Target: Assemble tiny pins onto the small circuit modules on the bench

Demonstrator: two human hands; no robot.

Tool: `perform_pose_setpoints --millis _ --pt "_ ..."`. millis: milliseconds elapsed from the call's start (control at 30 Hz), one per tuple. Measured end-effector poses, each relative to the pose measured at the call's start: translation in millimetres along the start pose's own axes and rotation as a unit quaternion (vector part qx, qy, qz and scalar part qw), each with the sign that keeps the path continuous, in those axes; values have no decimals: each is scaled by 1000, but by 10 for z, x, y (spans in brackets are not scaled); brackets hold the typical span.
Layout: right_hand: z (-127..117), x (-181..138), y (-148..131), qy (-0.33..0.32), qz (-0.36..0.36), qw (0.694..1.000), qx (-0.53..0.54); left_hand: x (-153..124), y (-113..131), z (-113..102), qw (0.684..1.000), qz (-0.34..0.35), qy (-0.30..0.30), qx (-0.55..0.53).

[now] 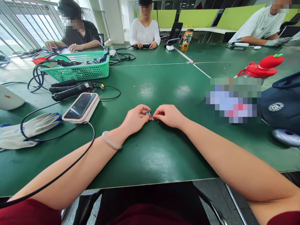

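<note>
Between the fingertips of my left hand (137,117) is a small silvery metal piece (148,113), too small to name more closely. My right hand (167,115) is closed in a pinch just to the right of it, its fingertips almost against those of the left. A tiny shiny bit (152,118) shows between the two hands; whether it belongs to the metal piece I cannot tell. Both hands rest low over the green tabletop (159,150). A pale bangle (112,141) circles my left wrist.
Left lie a phone (81,106), a work glove (28,129), black tools (71,89) and a green basket (77,67). A black cable (92,137) crosses my left forearm. Right stand a red-lidded bottle (257,70), a dark bag (284,103) and a mouse (286,137). Several people sit around.
</note>
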State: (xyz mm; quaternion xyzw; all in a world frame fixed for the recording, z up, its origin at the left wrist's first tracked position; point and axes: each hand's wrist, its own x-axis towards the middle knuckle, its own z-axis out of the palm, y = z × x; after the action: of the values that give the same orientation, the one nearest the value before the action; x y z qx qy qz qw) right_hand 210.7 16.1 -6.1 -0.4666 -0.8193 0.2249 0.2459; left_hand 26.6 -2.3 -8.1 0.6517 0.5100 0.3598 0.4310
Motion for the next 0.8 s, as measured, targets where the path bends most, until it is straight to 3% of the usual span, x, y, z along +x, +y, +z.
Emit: perform_pose_setpoints --millis 200,333,800 --pt "-11 -3 27 17 20 1000 4 5 -14 5 1000 5 -7 -18" --pt "-10 9 45 35 4 998 -57 1 -11 5 1000 4 -5 -31" --pt "55 -48 -139 -29 -1 992 -123 18 -20 -12 1000 15 18 -10"
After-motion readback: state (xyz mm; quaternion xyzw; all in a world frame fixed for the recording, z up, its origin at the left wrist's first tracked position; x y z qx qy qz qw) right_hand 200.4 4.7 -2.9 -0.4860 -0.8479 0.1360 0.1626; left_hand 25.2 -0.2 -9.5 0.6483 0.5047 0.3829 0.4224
